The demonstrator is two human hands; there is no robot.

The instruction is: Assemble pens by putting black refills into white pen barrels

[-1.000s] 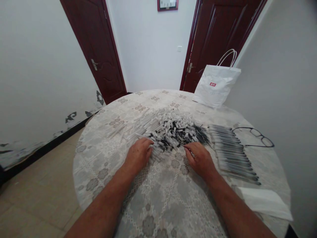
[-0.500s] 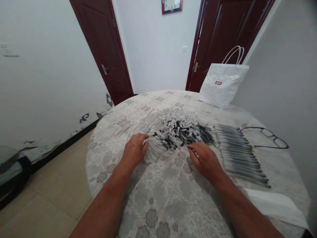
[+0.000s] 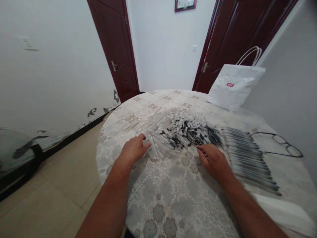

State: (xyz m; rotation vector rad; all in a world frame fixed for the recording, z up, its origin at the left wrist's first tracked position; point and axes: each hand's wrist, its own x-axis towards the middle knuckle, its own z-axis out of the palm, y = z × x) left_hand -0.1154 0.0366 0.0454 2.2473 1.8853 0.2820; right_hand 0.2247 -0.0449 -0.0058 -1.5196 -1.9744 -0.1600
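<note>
My left hand is at the left edge of a heap of white pen barrels, thumb and forefinger apart and nothing visible between them. Pinched closed, my right hand rests near the front of the heap. Something small and dark shows at its fingertips, too little to name. Between the hands lie dark pen refills mixed with small white caps. To the right of my right hand, a row of assembled-looking pens lies side by side.
A patterned cloth covers the round table. Black-framed glasses lie at the right, beyond the pen row. A white paper bag stands at the back right. Something white and flat lies at the near right.
The view has turned left, so the scene sits further right. My left thumb and forefinger have parted and the hand has drawn slightly away from the barrels. My right hand stays pinched.
</note>
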